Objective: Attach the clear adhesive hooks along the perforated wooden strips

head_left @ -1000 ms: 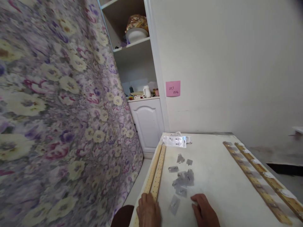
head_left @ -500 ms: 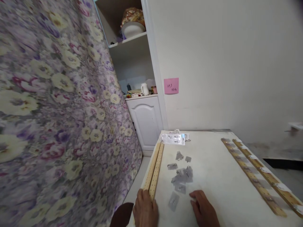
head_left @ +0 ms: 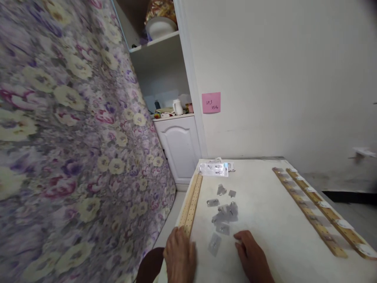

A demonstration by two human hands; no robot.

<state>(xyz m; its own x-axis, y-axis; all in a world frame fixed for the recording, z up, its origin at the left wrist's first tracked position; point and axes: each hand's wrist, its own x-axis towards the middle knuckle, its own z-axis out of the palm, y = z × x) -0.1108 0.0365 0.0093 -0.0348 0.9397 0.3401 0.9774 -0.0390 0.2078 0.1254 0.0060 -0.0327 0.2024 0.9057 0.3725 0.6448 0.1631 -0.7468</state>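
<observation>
My left hand [head_left: 180, 256] rests on the near end of two pale wooden perforated strips [head_left: 192, 202] lying along the left edge of a white table [head_left: 265, 204]; its fingers curl over them. My right hand [head_left: 252, 257] lies flat on the table top, fingers together, empty. Between the hands sits a small clear plastic packet [head_left: 215, 243]. Several more small clear packets [head_left: 224, 210] are scattered just beyond. A larger clear bag [head_left: 214, 169] lies at the far end of the strips.
Two more wooden strips [head_left: 318, 212] with white pads run along the table's right side. A floral curtain [head_left: 73, 149] hangs at the left. Behind stand a white cabinet [head_left: 179, 147], shelves with a bowl [head_left: 160, 26], and a pink sticky note [head_left: 211, 102] on the wall.
The camera has tilted slightly, so everything sits a little lower left to upward in view. Both hands stay in place on the table.
</observation>
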